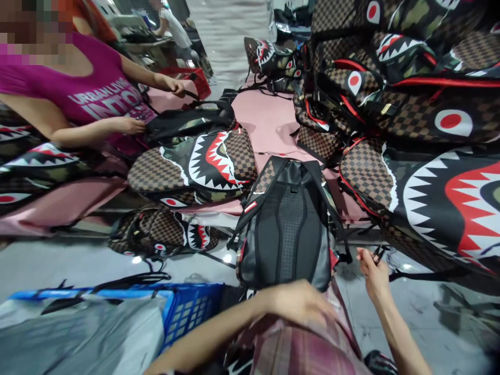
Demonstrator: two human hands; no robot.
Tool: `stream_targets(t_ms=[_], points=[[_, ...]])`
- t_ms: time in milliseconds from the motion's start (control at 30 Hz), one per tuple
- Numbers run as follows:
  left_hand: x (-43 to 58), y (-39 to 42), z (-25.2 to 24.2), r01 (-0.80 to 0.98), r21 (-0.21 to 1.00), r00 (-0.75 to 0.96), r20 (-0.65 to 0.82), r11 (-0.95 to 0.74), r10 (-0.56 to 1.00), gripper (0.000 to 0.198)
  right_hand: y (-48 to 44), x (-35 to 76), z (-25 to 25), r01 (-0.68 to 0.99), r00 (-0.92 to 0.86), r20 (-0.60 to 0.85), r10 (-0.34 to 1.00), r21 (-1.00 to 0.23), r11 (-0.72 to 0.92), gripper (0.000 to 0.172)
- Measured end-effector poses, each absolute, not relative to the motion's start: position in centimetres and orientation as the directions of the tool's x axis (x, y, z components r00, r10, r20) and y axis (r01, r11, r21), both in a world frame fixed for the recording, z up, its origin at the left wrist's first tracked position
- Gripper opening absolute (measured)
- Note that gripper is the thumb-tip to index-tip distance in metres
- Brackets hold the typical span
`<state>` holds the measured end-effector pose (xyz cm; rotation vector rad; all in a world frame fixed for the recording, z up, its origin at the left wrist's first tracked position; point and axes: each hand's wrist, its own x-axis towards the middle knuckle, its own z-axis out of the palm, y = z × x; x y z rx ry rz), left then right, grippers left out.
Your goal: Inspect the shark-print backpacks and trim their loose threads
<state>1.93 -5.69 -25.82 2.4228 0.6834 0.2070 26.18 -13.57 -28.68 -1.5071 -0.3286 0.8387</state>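
Note:
A black backpack (291, 229) lies back panel up at the front edge of the pink table, straps running along its sides. My left hand (300, 302) crosses in front of its lower end, smeared by motion; its fingers cannot be made out clearly. To the right of the backpack my right hand (373, 265) is raised over the floor. Its fingers are closed around small dark scissors (378, 255), which look like thread snips. A black strap hangs near that hand.
Shark-mouth backpacks are piled at right (441, 203) and lie at left (195, 166). A person in a purple shirt (97, 94) handles a black bag across the table (269, 120). A blue crate (191, 312) stands lower left. A small bag (156, 232) hangs below the edge.

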Motion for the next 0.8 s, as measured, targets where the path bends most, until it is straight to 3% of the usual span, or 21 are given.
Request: stream_targets(t_ms=[67,133,200,267,433,567,700,800], points=[[-1.0,-1.8,-25.4,0.439,0.683,0.783,0.027,-0.584,0.621,0.033,-13.6,25.7,-29.1,-0.289,0.661,-0.316,0.681,-0.944,-0.158,0.043],[-4.3,3.9,-24.7,0.471,0.807,0.545,0.051,-0.356,0.837,0.027,-13.6,25.0,-29.3,-0.29,0.629,-0.331,0.703,-0.939,-0.183,0.043],[-7.6,9.4,-23.9,0.374,0.927,0.126,-0.096,0.042,0.987,0.028,-13.4,24.2,-29.3,-0.273,0.601,-0.338,0.724,-0.939,-0.211,0.044],[-9.9,13.2,-23.6,0.308,0.937,0.017,-0.181,0.167,0.983,0.029,-13.1,23.5,-29.3,-0.249,0.587,-0.337,0.736,-0.94,-0.232,0.045],[-10.8,14.8,-25.3,0.228,0.931,0.075,-0.309,0.285,0.948,0.033,-12.9,22.7,-29.7,-0.177,0.575,-0.326,0.75,-0.945,-0.275,0.046],[-10.3,13.0,-27.2,0.225,0.915,0.119,-0.366,0.334,0.923,0.044,-12.5,22.3,-29.4,0.036,0.578,-0.232,0.782,-0.951,-0.308,0.042],[-10.2,12.1,-27.7,0.225,0.925,0.178,-0.348,0.307,0.92,0.052,-7.8,19.4,-27.1,0.365,0.279,-0.061,0.958,-0.917,-0.164,0.031],[-9.8,12.0,-27.8,0.221,0.935,0.227,-0.326,0.278,0.918,0.054,-0.7,15.6,-25.5,0.533,0.102,0.105,0.989,-0.845,0.035,0.024]])
